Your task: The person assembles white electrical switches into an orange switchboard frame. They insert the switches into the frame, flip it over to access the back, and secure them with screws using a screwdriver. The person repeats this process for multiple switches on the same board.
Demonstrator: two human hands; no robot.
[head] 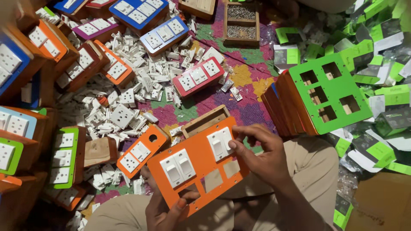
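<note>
The person holds an orange plate (201, 164) over their lap with both hands. The left hand (165, 209) grips the plate at its near bottom edge, with the thumb on top by a square hole. The right hand (261, 156) holds the far right side, and its thumb presses on a white double switch (219, 144) that sits in the plate. Another white double switch (178, 167) sits in the plate to the left of it. Three square holes in the plate are still open — you can see the tan trousers through them. Just past the plate lies a small wooden box frame (205, 121) on a bright patterned cloth (250, 85). A big heap of loose white sockets and switches (141, 85) covers the cloth to the left. A red board with three sockets (198, 77) lies near the heap. On the right, a green plate with square holes (327, 92) leans on a stack of wooden boxes — and past it lies a pile of green and white packets (376, 64). A small orange board (141, 152) with a socket and a switch lies just left of the held plate.
</note>
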